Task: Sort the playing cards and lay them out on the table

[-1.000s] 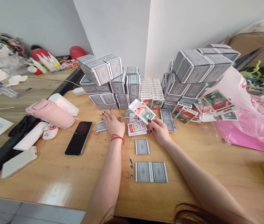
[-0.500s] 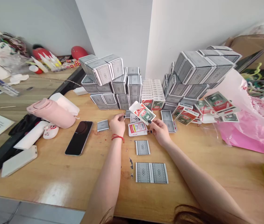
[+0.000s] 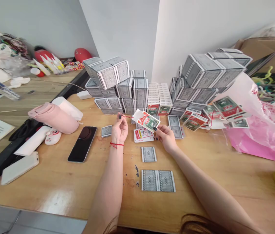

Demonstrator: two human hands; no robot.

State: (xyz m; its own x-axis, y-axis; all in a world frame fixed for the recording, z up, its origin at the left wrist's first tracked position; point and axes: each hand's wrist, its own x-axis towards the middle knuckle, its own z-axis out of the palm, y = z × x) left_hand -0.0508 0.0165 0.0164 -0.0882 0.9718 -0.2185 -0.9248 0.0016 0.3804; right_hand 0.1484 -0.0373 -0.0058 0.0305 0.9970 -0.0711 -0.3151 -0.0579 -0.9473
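Pinched by its edge, a red-and-green playing card box (image 3: 149, 121) with a pale open flap is held in my right hand (image 3: 167, 138). My left hand (image 3: 119, 130) is raised left of the box with the palm turned up and the fingertips drawn together; a thin reddish line shows by them, too small to make out. Below the box lies a red-and-white printed card (image 3: 143, 134) on a small pile. Patterned grey playing cards lie face down nearer me, one single card (image 3: 148, 154) and a pair side by side (image 3: 158, 180). Another grey stack (image 3: 106, 130) lies left of my left hand.
Tall stacks of grey-backed decks stand at the back left (image 3: 118, 86) and back right (image 3: 198, 78), with upright card boxes (image 3: 159, 99) between them. A phone (image 3: 82, 144) and a pink bottle (image 3: 54, 118) lie left. Pink plastic wrap (image 3: 254, 136) spreads at right.
My left hand has moved away from the cards, to the left, and turned its palm up. The card box in my right hand has shifted slightly left and down.
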